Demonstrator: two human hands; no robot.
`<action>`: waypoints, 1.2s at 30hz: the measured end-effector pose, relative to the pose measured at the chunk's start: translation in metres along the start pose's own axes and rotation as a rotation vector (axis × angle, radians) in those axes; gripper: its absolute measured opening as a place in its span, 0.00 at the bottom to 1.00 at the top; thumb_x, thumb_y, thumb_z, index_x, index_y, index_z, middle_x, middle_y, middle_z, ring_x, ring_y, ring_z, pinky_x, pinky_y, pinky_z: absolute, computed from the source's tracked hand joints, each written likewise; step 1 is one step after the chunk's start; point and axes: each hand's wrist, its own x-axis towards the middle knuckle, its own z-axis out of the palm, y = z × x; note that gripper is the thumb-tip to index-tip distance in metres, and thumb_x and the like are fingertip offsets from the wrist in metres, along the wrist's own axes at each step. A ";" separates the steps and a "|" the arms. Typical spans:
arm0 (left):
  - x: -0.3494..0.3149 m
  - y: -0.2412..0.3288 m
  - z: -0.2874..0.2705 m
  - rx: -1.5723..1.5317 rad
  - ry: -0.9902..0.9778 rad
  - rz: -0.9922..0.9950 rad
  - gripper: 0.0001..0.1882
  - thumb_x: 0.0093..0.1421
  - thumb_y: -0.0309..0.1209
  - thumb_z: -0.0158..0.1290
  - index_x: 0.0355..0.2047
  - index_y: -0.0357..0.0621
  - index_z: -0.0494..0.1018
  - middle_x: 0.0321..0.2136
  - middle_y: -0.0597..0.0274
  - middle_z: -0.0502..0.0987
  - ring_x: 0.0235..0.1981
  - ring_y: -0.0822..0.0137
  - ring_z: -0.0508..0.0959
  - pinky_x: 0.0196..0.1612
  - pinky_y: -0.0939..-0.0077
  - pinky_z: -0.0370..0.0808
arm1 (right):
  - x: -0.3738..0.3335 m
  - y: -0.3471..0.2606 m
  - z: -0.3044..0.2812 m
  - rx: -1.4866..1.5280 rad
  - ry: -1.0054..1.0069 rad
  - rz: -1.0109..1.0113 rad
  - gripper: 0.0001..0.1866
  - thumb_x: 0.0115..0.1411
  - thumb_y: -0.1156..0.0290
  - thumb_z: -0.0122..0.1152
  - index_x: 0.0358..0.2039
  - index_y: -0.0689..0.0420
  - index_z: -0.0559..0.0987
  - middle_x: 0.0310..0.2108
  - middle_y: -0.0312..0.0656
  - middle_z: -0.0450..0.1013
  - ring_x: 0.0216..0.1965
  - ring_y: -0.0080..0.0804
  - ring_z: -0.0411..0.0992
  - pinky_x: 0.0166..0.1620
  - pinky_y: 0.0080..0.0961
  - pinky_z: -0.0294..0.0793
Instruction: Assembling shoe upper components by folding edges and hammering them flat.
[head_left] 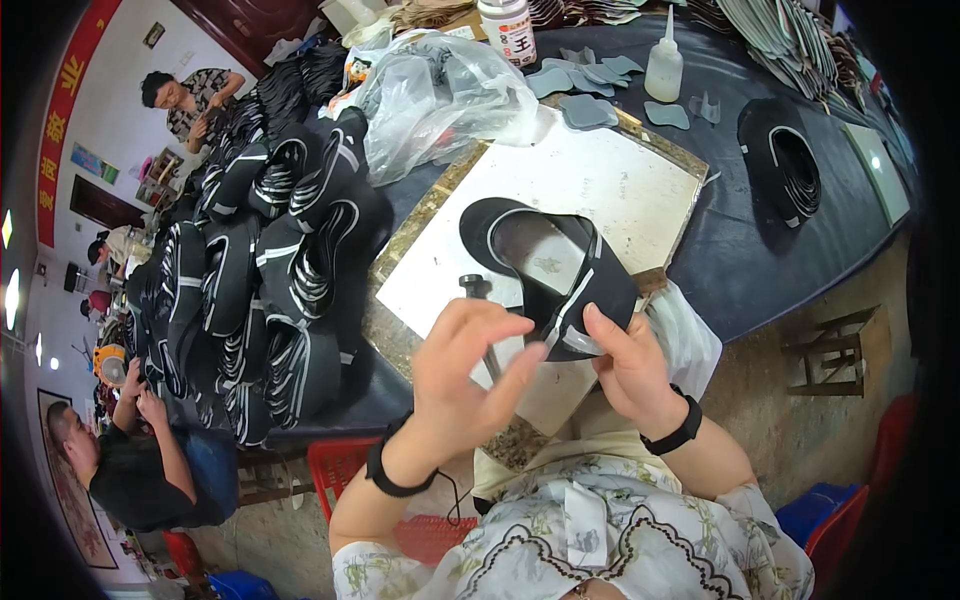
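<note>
A black shoe upper [610, 285] with light edging curves in a loop over the white board. My right hand [640, 370] grips its near right end, thumb on top. A small pale, shiny patch [580, 342] shows on the upper beside that thumb. My left hand [465, 365] is next to the upper, thumb and forefinger apart, with nothing visible between them. Behind the left fingers is a tool with a dark round head [474, 285] and a metal shaft, partly hidden; it looks like a hammer. I cannot make out whether the left hand touches it.
Stacked black uppers [230, 270] fill the table's left side; another bundle [782, 165] lies right. Beyond the white board [640, 180] are a plastic bag [440, 100], grey pieces [590, 110], a squeeze bottle [664, 70] and a jar [508, 30]. Other people work at left.
</note>
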 end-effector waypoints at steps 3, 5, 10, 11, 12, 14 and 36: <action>-0.006 0.004 0.009 0.132 -0.041 0.082 0.16 0.43 0.23 0.65 0.35 0.41 0.77 0.31 0.60 0.73 0.30 0.61 0.73 0.34 0.71 0.70 | 0.003 0.003 0.006 0.009 0.016 -0.047 0.09 0.64 0.69 0.58 0.40 0.60 0.80 0.39 0.34 0.78 0.38 0.17 0.73 0.44 0.20 0.70; -0.008 -0.004 0.016 0.337 -0.008 0.314 0.18 0.39 0.23 0.65 0.34 0.42 0.78 0.31 0.63 0.73 0.30 0.60 0.73 0.35 0.68 0.67 | 0.005 0.004 0.010 0.006 -0.011 -0.009 0.09 0.63 0.68 0.59 0.40 0.60 0.79 0.38 0.34 0.77 0.38 0.17 0.72 0.43 0.20 0.71; -0.008 -0.004 0.026 0.402 -0.132 0.513 0.17 0.42 0.28 0.53 0.35 0.38 0.75 0.34 0.59 0.74 0.38 0.60 0.74 0.38 0.67 0.68 | 0.009 -0.002 0.012 -0.106 0.044 -0.080 0.09 0.63 0.68 0.59 0.39 0.59 0.80 0.37 0.34 0.77 0.38 0.17 0.72 0.42 0.20 0.71; -0.014 0.004 0.035 0.331 -0.210 0.563 0.17 0.43 0.28 0.53 0.35 0.37 0.75 0.34 0.58 0.74 0.38 0.59 0.75 0.38 0.67 0.69 | 0.007 -0.008 0.013 -0.057 0.071 0.023 0.09 0.62 0.67 0.60 0.39 0.60 0.80 0.36 0.34 0.77 0.39 0.17 0.72 0.42 0.20 0.72; -0.026 0.012 0.045 0.239 -0.392 0.600 0.18 0.44 0.31 0.52 0.37 0.36 0.75 0.35 0.57 0.74 0.41 0.58 0.75 0.39 0.66 0.71 | 0.008 -0.018 0.015 -0.007 0.086 0.108 0.10 0.62 0.67 0.60 0.38 0.60 0.80 0.36 0.34 0.77 0.39 0.17 0.73 0.43 0.20 0.72; -0.061 0.014 0.075 0.141 -0.660 0.719 0.12 0.45 0.34 0.49 0.29 0.41 0.73 0.34 0.58 0.74 0.45 0.57 0.74 0.46 0.61 0.72 | 0.019 -0.006 -0.004 -0.103 0.089 -0.024 0.18 0.62 0.65 0.60 0.46 0.65 0.76 0.41 0.39 0.77 0.45 0.27 0.74 0.52 0.26 0.71; 0.042 0.014 0.035 0.284 -0.556 -0.056 0.13 0.60 0.24 0.51 0.46 0.36 0.73 0.41 0.44 0.75 0.40 0.48 0.74 0.44 0.60 0.71 | -0.005 -0.009 -0.045 -0.416 -0.083 -0.689 0.21 0.47 0.56 0.76 0.29 0.64 0.83 0.21 0.39 0.78 0.24 0.19 0.72 0.27 0.22 0.70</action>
